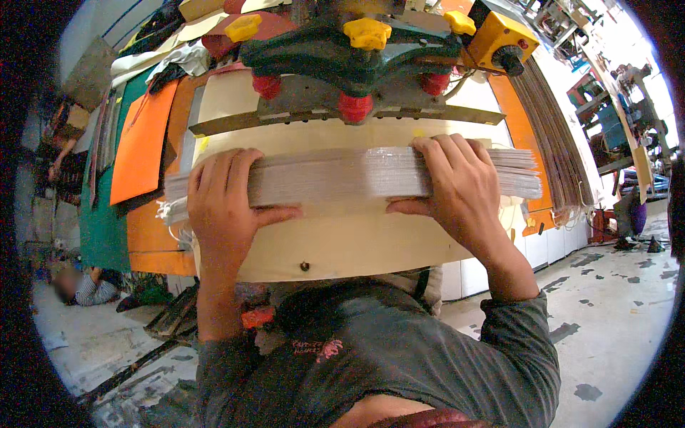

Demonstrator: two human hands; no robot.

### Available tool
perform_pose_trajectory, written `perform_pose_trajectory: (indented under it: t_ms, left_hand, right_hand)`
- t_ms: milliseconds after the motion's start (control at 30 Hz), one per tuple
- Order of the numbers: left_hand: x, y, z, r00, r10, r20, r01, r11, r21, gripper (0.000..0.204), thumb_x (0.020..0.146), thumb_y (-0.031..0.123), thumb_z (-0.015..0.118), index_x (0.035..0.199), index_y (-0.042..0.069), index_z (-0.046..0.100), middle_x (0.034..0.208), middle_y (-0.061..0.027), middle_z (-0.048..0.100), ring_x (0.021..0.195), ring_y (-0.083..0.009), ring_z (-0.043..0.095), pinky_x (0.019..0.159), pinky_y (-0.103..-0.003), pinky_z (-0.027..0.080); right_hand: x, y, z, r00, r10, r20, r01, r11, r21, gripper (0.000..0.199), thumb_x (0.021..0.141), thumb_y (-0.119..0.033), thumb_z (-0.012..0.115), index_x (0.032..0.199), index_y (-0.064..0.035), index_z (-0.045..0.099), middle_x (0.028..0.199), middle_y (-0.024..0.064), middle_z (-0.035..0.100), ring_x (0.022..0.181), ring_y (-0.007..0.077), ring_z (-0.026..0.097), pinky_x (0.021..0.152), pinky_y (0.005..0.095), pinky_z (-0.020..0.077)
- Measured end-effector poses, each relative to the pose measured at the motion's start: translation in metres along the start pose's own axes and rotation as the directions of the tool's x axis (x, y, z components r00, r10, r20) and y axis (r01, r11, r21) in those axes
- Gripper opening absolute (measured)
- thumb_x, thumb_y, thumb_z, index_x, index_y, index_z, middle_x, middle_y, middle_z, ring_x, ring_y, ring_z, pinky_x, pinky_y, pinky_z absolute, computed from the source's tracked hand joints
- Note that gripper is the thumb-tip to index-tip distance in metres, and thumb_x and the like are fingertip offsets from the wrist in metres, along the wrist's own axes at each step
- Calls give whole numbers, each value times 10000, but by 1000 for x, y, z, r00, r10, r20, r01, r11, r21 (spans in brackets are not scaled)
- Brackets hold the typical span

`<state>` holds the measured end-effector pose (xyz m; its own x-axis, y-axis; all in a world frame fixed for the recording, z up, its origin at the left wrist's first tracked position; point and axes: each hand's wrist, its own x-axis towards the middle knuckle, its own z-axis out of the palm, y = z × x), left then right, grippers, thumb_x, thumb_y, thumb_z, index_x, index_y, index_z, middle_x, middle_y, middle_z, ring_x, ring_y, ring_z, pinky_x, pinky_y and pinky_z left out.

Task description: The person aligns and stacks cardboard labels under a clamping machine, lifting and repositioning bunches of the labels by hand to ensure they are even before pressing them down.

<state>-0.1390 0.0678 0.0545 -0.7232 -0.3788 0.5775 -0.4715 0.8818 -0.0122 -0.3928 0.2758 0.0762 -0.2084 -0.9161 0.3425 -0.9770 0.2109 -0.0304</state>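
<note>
A long, thick stack of thin greyish-white sheets (321, 177) lies across the pale table of a machine, its layered edge toward me. My left hand (227, 200) grips it near its left end, fingers over the top and thumb along the near side. Toward its right end my right hand (460, 187) holds it the same way. Some white cords or ties (171, 212) hang from the left end of the stack. Just beyond, the dark green machine head (349, 53) carries red spindle ends (355, 107) above a metal back guide (235, 123); the spindles are apart from the stack.
Yellow knobs (367, 33) top the machine head, and a yellow control box (503, 44) stands at its right. An orange sheet (145, 143) rests on the left side. Long brown strips (549, 121) lie at right. On the floor at far left is another person (93, 289).
</note>
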Motion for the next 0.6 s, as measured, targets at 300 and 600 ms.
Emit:
perform_pose_trajectory:
  t_ms: [300, 600]
  left_hand:
    - [32, -12, 2, 997, 39, 65, -35, 998, -57, 903, 546, 659, 841, 1190, 53, 657, 1134, -130, 689, 1101, -346, 646, 963, -488, 489]
    - [40, -17, 11, 990, 116, 84, -109, 990, -92, 907, 555, 625, 892, 1194, 31, 642, 1176, -168, 681, 1134, -394, 636, 1003, -506, 485]
  right_hand:
    - [23, 19, 7, 994, -48, -93, 50, 999, 17, 909, 586, -624, 875, 1231, -35, 622, 1123, 141, 669, 1108, 358, 641, 1029, 482, 479]
    - [30, 25, 7, 999, -30, 30, 30, 1000, 1, 906, 601, -594, 898, 1259, -49, 600, 1112, 168, 659, 1114, 381, 637, 992, 490, 486]
